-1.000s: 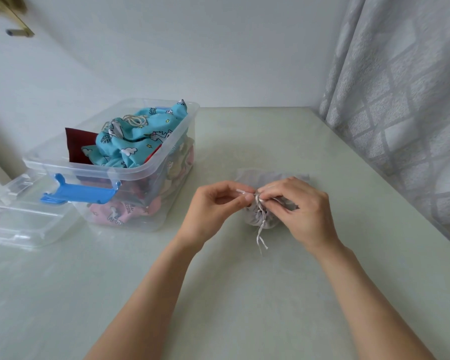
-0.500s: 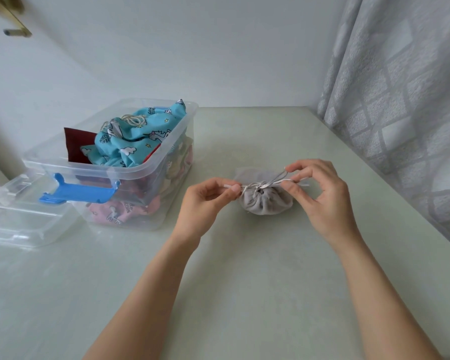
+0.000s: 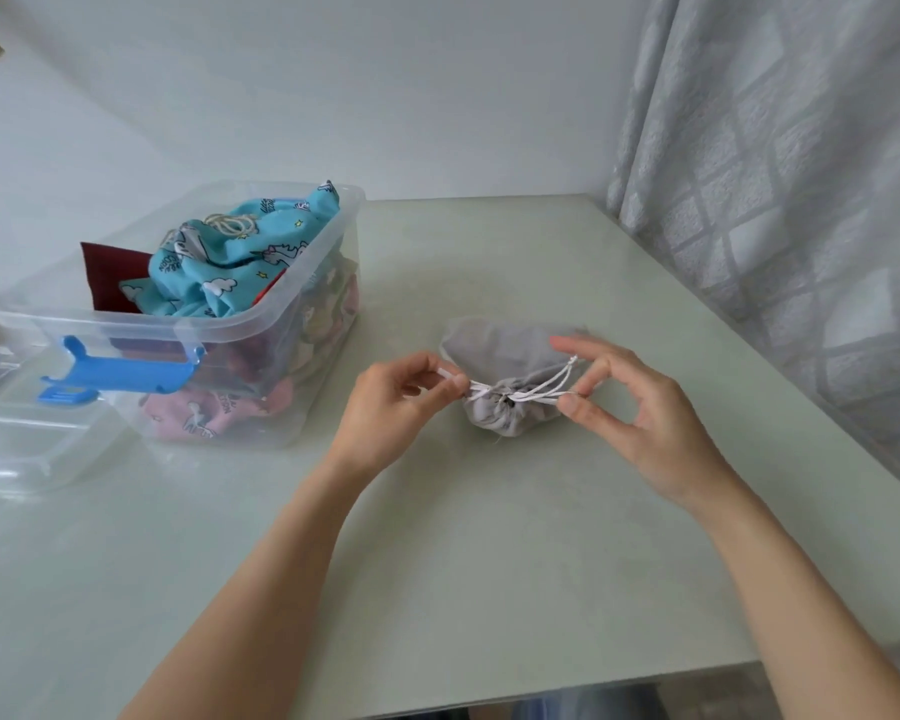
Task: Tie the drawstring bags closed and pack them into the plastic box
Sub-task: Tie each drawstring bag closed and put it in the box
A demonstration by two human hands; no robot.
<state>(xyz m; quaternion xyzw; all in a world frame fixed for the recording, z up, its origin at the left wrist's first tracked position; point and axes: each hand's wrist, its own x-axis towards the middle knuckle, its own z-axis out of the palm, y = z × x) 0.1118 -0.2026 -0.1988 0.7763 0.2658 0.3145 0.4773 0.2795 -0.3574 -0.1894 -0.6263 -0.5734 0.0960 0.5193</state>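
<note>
Since a second ago the hands have pulled apart: left hand (image 3: 404,397) pinches one white cord (image 3: 526,389) end, right hand (image 3: 640,407) pinches the looped strands, so both grips are pressed on cord and it runs taut across the neck of the grey bag (image 3: 505,379), centre frame on the bench (image 3: 489,563). Neck now looks cinched, knot being snugged; I'd say packing comes next. Plastic box (image 3: 261,324), mid-left, already holds the blue bag (image 3: 219,267) and others.
</note>
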